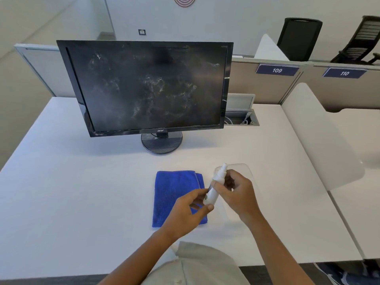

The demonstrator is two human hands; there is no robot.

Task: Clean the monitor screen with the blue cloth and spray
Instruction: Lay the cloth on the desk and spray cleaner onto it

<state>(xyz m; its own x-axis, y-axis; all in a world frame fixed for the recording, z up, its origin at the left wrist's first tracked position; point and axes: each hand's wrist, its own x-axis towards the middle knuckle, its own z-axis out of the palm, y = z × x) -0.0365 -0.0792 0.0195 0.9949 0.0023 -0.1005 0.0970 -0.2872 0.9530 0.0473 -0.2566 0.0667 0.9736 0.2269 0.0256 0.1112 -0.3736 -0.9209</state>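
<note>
A black monitor (148, 87) stands on its round base at the back of the white desk (82, 182); its dark screen is covered in pale smears. A folded blue cloth (172, 192) lies flat on the desk in front of it. Just above the cloth's right edge, both hands hold a small white spray bottle (216, 186), tilted with its nozzle up and away. My left hand (189, 210) grips the bottle's lower end. My right hand (236, 192) holds its upper part, fingers curled around it.
An open cable box (240, 118) with wires sits in the desk right of the monitor. A white divider panel (314, 136) bounds the desk on the right. Partitions with signs 109 and 110 and two black chairs (298, 38) stand behind.
</note>
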